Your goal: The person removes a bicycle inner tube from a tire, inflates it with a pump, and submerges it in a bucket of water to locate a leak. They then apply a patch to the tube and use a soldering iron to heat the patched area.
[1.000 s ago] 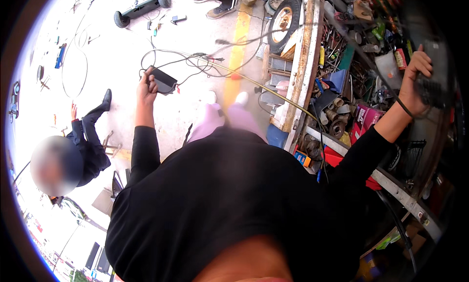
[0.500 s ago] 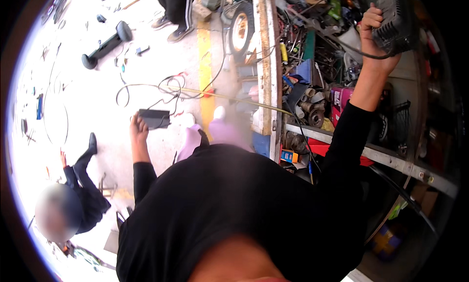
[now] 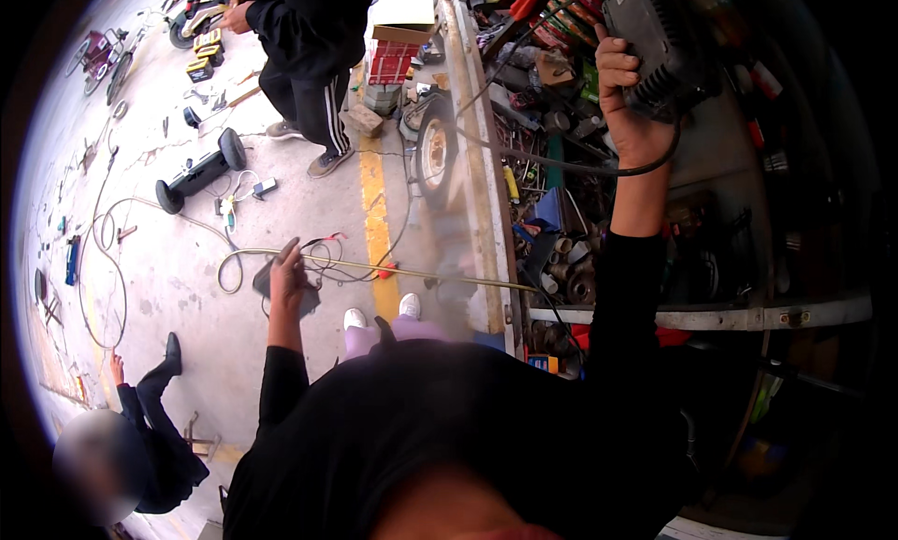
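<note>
Raised at the upper right, my right hand (image 3: pixel 636 105) has its fingers round a black ribbed box (image 3: pixel 655 35) that resembles a charger. A dark cable (image 3: pixel 613 172) curves from its lower end and runs to the left. My left hand (image 3: pixel 288 278), low over the floor at the left, grips a flat dark rectangular box (image 3: pixel 306 303). The hand covers much of that box, and its kind cannot be told. Around it on the floor lie loops of thin cable (image 3: pixel 234 253) with red clips (image 3: pixel 386 272).
A cluttered metal-framed shelf (image 3: pixel 561 313) of tools and parts fills the right side. Against it leans a small wheel (image 3: pixel 436 147). A two-wheeled balance board (image 3: pixel 201 171) lies on the floor. One person (image 3: pixel 313 54) stands ahead; another (image 3: pixel 164 428) is low at the left.
The view has tilted toward the far floor. My right hand with the ribbed box has shifted left and slightly up in view. My left hand has turned, now covering more of the flat box.
</note>
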The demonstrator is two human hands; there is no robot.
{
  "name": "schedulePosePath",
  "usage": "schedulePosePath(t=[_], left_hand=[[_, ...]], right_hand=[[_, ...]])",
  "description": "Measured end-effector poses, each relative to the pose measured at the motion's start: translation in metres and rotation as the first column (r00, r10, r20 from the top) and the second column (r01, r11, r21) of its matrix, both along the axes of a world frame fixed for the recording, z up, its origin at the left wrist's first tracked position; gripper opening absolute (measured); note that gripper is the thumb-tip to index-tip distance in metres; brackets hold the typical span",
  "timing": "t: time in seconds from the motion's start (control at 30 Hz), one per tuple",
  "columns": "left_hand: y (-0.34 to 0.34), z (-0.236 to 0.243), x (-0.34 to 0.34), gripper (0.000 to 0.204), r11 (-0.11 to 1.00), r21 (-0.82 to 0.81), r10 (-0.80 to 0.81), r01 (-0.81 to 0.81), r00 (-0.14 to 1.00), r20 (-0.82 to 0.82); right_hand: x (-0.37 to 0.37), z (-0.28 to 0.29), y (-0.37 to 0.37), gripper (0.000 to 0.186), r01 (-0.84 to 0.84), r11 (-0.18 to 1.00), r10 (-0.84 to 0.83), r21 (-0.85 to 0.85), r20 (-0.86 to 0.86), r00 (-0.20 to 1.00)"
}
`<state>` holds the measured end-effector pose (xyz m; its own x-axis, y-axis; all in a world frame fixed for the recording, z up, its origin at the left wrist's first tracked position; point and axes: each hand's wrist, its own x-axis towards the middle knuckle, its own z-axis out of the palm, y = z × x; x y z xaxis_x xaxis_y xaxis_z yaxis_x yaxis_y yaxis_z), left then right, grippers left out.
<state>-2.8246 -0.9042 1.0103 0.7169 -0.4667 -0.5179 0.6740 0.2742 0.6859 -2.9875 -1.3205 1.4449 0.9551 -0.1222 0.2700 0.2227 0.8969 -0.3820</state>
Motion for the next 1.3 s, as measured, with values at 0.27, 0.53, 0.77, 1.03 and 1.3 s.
schedulePosePath(t=[0.27,0.53,0.77,1.03,1.3], left_hand=[[-0.056,0.018,0.001,0.068,0.999,0.011,-0.044,0.043,0.993,0.11],[-0.107,0.006,0.011,0.076,0.987,0.116,-0.14,0.112,0.949,0.281],[-0.086,0.015,-0.003,0.025,0.95,0.175,-0.289,0.258,0.939,0.185],[-0.065,0.033,-0.015,0.024,0.971,-0.185,-0.149,0.149,0.989,0.011],[-0.048,0.058,-0.011,0.028,0.866,-0.496,-0.138,0.065,0.984,-0.112]], right_hand=[[0.042,-0.012,0.086,0.074,-0.16,0.986,0.157,-0.034,-0.084,0.984],[0.078,-0.054,0.142,0.059,-0.179,0.977,0.165,-0.12,-0.121,0.979],[0.115,-0.103,0.167,0.046,0.152,0.866,-0.269,-0.477,-0.188,0.945],[0.145,-0.16,0.167,0.041,0.149,0.565,-0.527,-0.811,-0.216,0.822],[0.102,-0.203,0.162,0.048,-0.491,0.786,0.2,-0.376,-0.596,0.778]])
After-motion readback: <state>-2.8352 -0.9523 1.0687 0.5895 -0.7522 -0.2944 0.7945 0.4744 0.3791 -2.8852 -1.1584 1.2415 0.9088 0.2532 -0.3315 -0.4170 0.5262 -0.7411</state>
